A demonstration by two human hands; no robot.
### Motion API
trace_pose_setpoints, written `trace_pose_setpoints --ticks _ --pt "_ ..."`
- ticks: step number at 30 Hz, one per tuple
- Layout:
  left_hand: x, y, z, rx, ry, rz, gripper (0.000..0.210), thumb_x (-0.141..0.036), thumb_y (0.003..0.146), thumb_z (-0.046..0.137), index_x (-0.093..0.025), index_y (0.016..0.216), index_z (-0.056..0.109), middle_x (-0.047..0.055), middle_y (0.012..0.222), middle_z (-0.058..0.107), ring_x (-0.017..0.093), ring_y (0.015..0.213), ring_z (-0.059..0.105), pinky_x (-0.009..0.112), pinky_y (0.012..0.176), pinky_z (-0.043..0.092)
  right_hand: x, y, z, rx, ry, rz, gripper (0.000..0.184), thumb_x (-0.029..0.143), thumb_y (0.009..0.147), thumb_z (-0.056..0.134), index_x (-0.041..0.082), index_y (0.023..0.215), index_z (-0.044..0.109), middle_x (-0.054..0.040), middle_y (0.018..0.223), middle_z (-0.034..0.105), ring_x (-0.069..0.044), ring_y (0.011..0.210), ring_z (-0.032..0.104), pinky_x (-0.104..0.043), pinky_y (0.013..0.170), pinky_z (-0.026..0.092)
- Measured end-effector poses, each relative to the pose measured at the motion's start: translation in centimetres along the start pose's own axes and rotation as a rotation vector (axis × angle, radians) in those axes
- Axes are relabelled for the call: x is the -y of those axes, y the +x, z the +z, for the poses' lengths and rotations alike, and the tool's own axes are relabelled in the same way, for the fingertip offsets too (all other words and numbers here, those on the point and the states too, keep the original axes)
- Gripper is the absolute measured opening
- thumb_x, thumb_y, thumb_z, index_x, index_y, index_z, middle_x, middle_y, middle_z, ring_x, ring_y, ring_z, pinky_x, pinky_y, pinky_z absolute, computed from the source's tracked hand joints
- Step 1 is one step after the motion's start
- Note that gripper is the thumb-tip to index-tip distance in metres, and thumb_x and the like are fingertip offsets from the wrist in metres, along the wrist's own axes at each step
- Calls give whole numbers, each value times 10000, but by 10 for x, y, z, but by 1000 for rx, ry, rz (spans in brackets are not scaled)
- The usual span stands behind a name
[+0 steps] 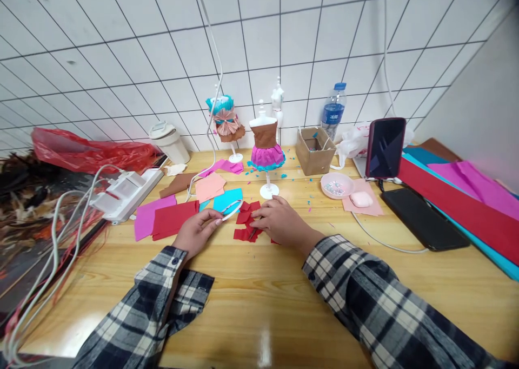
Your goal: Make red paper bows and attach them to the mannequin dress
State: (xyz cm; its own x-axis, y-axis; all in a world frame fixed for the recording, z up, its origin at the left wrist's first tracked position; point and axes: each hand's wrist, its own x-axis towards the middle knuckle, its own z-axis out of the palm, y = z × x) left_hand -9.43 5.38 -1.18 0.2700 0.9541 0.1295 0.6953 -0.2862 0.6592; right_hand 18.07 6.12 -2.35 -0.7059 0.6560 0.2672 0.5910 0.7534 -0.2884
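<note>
My left hand (199, 229) is closed, pinching a thin, curved white strip (233, 210) between thumb and fingertips. The strip reaches over a blue paper sheet (227, 200). To its right, my right hand (279, 221) has its fingers bent down onto small cut pieces of red crepe paper (244, 217), seemingly gripping one; the hand partly covers the pile. Just behind stands a small white dress form (265, 133) wearing a brown top and a magenta skirt with a blue fringe. Red sheets (174, 220) and a magenta sheet (148, 217) lie left of my left hand.
Behind are a second dressed form (227, 120), a bare form (278, 104), a cardboard box (315, 155) and a water bottle (333, 112). A pink bowl (337, 189), phones (385, 150) and long paper sheets (458, 196) are right; a power strip (125, 193) with cables is left.
</note>
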Motion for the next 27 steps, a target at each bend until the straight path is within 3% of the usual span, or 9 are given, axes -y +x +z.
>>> trace_pose_setpoints --ticks 3,7,11,15,20,24,27 --pt "-1 0 1 23 -23 -7 364 -526 856 532 -180 894 638 50 912 706 193 858 642 298 821 499 3 -2 -2 21 -19 -2 359 154 834 528 297 1123 688 2 1275 637 -247 1136 489 -503 1045 206" --pt "-5 -2 2 22 -56 -21 342 -510 847 552 -182 883 643 39 871 699 187 823 635 290 790 498 2 -5 -7 31 -11 -33 339 165 856 518 268 1129 689 -19 1241 659 -235 1075 531 -431 947 326" --pt "-9 -3 1 12 -117 -40 331 -506 823 584 -181 851 643 33 828 698 183 791 630 291 768 500 0 -7 -8 -101 33 -16 305 195 940 446 229 1092 708 -37 1113 716 -199 999 586 -363 927 375" --pt "-13 -4 3 12 -201 -61 348 -522 813 590 -179 852 627 28 802 708 171 748 639 286 743 511 5 -4 -5 -236 41 118 330 246 977 398 208 1132 687 -51 1148 696 -172 1051 582 -296 947 392" --pt "-16 -5 5 1 -282 -80 346 -512 779 642 -170 830 636 29 764 713 170 719 647 286 719 517 11 -1 2 -100 -44 43 271 217 933 474 239 1033 725 -46 1073 719 -203 933 605 -339 843 416" --pt "-11 -2 5 -80 -357 -68 371 -520 739 679 -160 808 626 40 743 706 181 723 659 301 734 521 9 -2 2 -96 -37 8 253 177 900 512 245 1014 727 -28 1052 732 -222 951 604 -415 930 366" --pt "-6 0 1 -227 -415 -49 392 -548 771 633 -173 858 564 52 801 707 197 800 672 339 806 515 8 -5 -4 -208 50 5 259 170 902 509 239 1045 714 -16 1106 718 -216 1025 590 -405 956 371"
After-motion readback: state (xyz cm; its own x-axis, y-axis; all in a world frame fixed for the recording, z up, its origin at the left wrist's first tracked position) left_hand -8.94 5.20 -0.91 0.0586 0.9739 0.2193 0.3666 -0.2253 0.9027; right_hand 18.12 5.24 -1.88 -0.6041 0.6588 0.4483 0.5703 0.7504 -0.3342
